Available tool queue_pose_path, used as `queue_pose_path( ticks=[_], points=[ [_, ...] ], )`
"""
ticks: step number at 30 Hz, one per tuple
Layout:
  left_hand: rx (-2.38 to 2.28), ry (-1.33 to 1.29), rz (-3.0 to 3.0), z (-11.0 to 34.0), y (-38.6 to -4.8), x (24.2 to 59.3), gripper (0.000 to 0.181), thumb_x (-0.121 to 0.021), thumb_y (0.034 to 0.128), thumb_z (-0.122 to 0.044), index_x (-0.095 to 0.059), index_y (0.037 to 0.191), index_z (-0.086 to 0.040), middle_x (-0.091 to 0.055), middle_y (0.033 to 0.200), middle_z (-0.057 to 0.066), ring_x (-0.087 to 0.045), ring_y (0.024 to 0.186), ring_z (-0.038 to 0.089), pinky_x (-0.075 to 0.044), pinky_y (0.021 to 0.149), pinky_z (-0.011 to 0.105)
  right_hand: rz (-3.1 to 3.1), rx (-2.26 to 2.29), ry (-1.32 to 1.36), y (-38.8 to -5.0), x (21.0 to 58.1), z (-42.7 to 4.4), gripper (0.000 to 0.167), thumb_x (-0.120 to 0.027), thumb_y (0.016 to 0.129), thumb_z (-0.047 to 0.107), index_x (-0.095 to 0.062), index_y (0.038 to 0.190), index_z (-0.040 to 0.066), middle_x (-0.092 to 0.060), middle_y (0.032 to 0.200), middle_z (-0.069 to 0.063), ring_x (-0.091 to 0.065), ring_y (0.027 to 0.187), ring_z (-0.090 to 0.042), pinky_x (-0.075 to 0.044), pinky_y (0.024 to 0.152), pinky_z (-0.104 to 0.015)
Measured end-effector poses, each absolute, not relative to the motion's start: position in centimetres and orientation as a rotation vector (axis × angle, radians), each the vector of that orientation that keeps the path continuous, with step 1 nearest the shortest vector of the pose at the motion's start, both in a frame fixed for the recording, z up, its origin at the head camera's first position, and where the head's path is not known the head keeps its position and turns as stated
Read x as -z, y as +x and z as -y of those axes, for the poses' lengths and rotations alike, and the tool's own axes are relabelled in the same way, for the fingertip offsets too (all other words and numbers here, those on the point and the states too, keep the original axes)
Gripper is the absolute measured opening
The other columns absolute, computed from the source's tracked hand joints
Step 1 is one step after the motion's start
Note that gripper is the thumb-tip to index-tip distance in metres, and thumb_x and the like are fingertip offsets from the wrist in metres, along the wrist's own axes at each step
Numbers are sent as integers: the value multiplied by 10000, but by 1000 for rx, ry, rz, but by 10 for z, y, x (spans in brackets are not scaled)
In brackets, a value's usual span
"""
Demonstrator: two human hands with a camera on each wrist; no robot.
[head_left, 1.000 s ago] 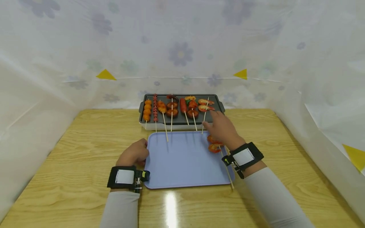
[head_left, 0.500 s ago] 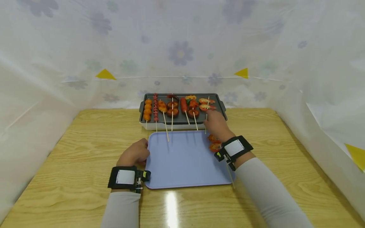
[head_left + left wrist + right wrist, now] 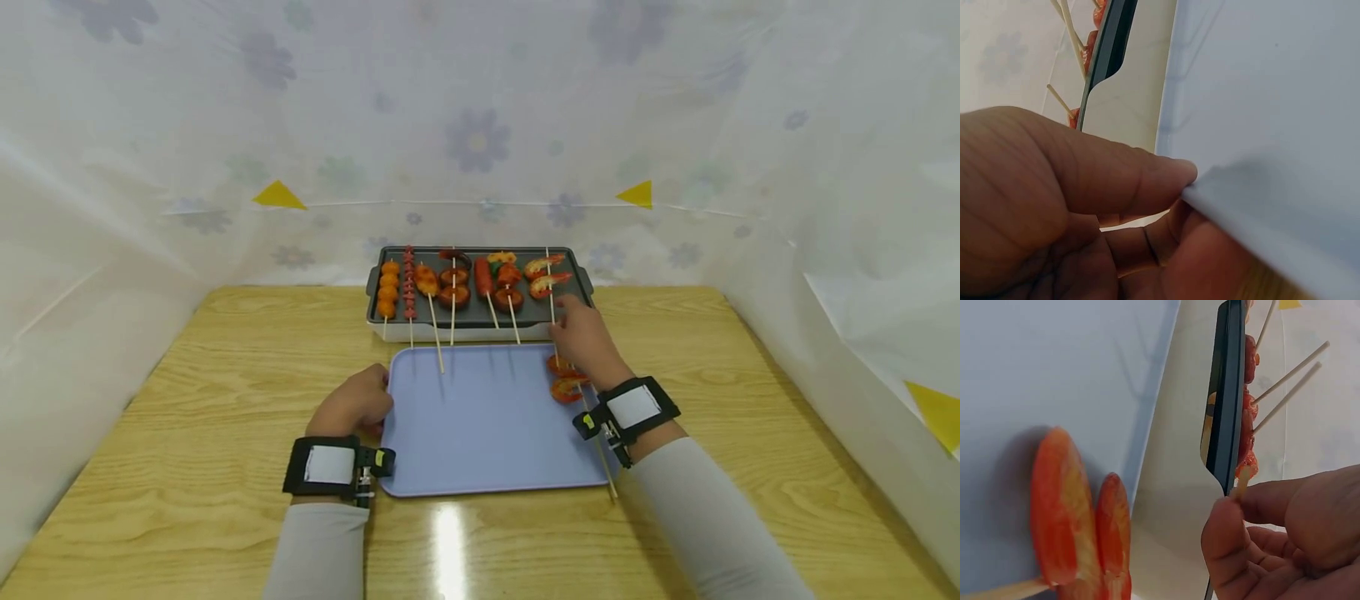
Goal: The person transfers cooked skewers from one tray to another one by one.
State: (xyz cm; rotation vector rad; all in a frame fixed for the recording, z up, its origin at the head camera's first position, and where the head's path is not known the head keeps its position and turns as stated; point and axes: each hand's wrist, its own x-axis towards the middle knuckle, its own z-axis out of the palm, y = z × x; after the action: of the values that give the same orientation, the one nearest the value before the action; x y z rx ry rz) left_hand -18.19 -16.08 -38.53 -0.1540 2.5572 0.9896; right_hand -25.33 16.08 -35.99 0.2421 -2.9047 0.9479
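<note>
My left hand (image 3: 356,402) pinches the left edge of a pale blue-lilac tray (image 3: 480,429) between thumb and fingers; the left wrist view shows the grip near a corner. My right hand (image 3: 592,340) pinches the wooden stick of a shrimp skewer (image 3: 545,287), whose two shrimp are over the right end of a dark grill pan (image 3: 480,321). In the right wrist view the tip of that stick (image 3: 1243,481) shows between thumb and finger. Another shrimp skewer (image 3: 567,390) lies on the tray's right side, its stick reaching past the front edge, partly covered by my right wrist.
Several skewers lie across the pan, their sticks overhanging its front: orange balls (image 3: 387,292), thin red pieces (image 3: 408,283), a sausage (image 3: 482,277) and mushroom slices (image 3: 453,297) among them. Wooden table (image 3: 225,400) surrounds the tray. A flowered sheet (image 3: 480,142) hangs behind.
My right hand has come down to the skewer's stick and grips it. The shrimp on it have tilted and shifted slightly, and the stick now reaches over the tray. My left hand stays put.
</note>
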Motion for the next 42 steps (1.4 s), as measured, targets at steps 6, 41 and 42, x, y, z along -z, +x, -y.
queue_pose_path(
  ticks=[6,41,42],
  points=[
    [-973,-138,-2564,161,-182,386,373,-477,852,68,-493,1224,66,-580,972,171,-611,675,251,-517,541,316,2855,-891,265,-248,369,-164,431,-577,954,71,-457,1339,-81,-531,734,-86,-476,577,-205,-370,522,-327],
    [-988,-154,-2562,162,-180,384,445,-487,861,56,-475,1306,71,-591,1040,191,-606,647,249,-511,537,311,3038,-751,409,-248,360,-163,232,-510,907,-18,-418,1113,-71,-542,818,-166,-541,686,-297,-446,599,-399],
    [-987,-153,-2564,162,-180,384,447,-487,861,56,-475,1308,72,-593,1037,191,-606,647,248,-511,537,310,3035,-762,412,-248,360,-163,254,-515,905,-17,-417,1132,-76,-536,807,-156,-535,678,-288,-440,593,-391]
  ],
)
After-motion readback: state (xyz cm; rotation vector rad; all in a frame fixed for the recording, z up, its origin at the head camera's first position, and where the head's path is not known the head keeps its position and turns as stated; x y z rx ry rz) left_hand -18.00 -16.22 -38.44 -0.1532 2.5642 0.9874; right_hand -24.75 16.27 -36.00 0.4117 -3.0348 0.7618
